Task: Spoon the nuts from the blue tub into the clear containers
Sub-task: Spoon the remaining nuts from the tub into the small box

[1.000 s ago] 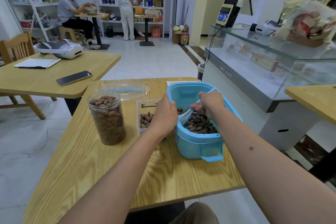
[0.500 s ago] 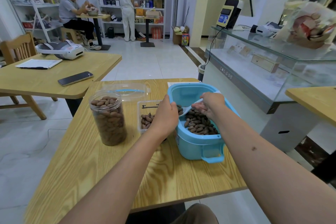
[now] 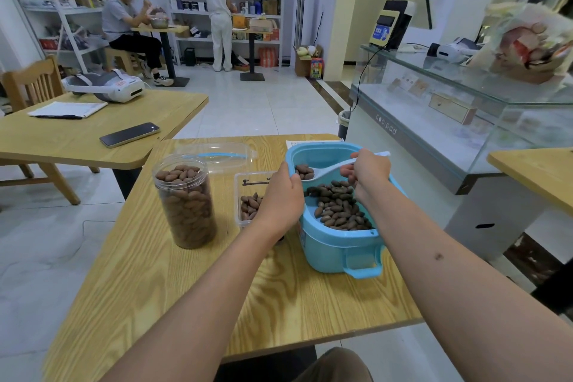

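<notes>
The right hand (image 3: 367, 172) is gripping the loaded spoon (image 3: 322, 170) over the blue tub (image 3: 335, 245) at frame centre; the shallow clear container (image 3: 248, 195) is lying just left, behind the left hand (image 3: 280, 195) clutching the rim.

surface (image 3: 186, 288) layout, left to right
jar (image 3: 185, 201), then low container (image 3: 248, 195), then tub (image 3: 335, 226) at right; lid (image 3: 217, 156) behind the jar; nuts (image 3: 338, 208) in all three.

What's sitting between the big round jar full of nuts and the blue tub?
In the head view, a small clear rectangular box holding a few brown nuts sits between the tall clear round jar and the blue plastic tub. The left hand partly covers it.
</notes>
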